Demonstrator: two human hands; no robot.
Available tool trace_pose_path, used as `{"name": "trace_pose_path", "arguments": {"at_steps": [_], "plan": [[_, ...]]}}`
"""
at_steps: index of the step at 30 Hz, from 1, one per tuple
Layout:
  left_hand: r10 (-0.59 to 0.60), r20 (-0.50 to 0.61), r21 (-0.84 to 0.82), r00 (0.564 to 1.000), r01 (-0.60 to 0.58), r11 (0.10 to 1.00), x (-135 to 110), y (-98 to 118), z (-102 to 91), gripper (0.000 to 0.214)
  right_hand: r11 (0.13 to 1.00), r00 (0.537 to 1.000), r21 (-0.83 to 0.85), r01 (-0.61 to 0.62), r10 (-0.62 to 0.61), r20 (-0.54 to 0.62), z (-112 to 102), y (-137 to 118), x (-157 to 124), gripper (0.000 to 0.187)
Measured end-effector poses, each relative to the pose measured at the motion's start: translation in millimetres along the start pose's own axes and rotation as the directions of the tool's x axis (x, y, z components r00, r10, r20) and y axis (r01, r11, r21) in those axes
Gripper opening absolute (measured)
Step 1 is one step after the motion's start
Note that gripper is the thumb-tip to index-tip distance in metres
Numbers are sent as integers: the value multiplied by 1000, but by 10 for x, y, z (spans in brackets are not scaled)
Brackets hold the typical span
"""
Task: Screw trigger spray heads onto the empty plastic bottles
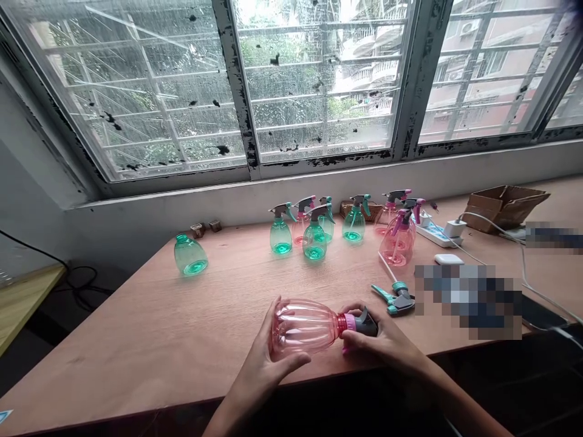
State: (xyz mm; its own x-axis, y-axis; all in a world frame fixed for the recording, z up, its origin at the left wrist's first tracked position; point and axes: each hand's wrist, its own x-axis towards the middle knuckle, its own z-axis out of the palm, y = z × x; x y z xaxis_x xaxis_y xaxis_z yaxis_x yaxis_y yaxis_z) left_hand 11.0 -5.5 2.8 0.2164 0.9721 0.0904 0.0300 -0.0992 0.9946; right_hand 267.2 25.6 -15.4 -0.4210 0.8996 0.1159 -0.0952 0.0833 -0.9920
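A clear pink spray bottle (306,326) lies sideways between my hands above the table's front edge, its neck pointing right. My left hand (268,358) is wrapped round the base of the bottle. With its fingers, my right hand (371,340) grips the pink collar and dark spray head (365,323) at the neck. Most of the pink trigger is hidden behind that hand. Just beyond it, a loose grey and teal spray head (401,300) rests on the table, its thin tube pointing away. A green bottle (190,256) without a spray head stands at the far left.
Several green spray bottles (314,237) and pink ones (397,243) stand toward the back of the wooden table (136,340). A power strip (437,230) with cables, a white case (449,259) and a cardboard box (501,209) are on the right. Windows line the back.
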Motion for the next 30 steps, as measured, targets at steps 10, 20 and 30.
{"name": "trace_pose_path", "arguments": {"at_steps": [10, 20, 30], "plan": [[-23, 23, 34, 999, 22, 999, -36, -30, -16, 110, 999, 1000, -44, 3, -3, -1, -17, 101, -4, 33], [-19, 63, 56, 998, 15, 998, -49, 17, -11, 110, 999, 999, 24, -26, 27, -29, 7, -9, -7, 33], [-19, 68, 17, 997, 18, 1000, -30, 10, -16, 102, 1000, 998, 2, -28, 28, -56, -15, 7, -2, 34]]}}
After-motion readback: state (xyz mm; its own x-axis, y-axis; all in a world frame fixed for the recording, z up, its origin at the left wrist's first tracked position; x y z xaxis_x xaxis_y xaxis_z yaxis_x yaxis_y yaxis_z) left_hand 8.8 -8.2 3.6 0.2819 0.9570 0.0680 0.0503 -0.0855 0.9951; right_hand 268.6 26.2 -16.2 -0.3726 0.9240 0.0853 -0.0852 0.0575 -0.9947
